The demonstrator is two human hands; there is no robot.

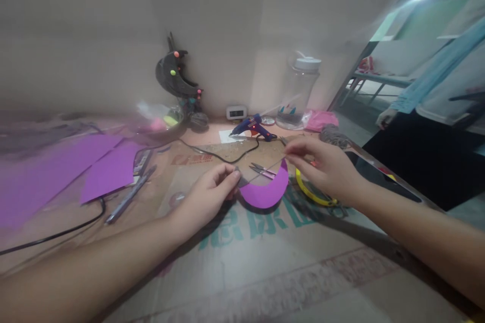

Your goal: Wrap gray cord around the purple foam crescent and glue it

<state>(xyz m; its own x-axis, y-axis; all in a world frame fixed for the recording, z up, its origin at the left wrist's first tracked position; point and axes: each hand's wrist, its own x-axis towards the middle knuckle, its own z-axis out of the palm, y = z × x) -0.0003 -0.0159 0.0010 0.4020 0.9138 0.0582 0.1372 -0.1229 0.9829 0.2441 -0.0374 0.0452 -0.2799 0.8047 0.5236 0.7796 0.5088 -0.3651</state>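
Observation:
A purple paper crescent [263, 197] hangs above the cardboard-covered table, its left tip wrapped in grey yarn. My left hand [208, 189] pinches that wrapped tip between thumb and fingers. From there a thin strand of grey yarn [268, 167] runs taut up to my right hand [322, 164], whose thumb and forefinger are closed on it. The crescent's right tip reaches just below my right fingertips; whether they touch cannot be made out. Small thread snips [263, 170] lie behind the crescent. A yellow ring [312, 196] lies under my right hand, partly hidden.
A blue glue gun [250, 125] with a black cord stands behind. Around it are a small digital clock [236, 112], a clear bottle [297, 93] and a grey yarn ball [334, 136]. Purple sheets [109, 176] and a pen [129, 198] lie left. Another person's sleeve [441, 70] shows right.

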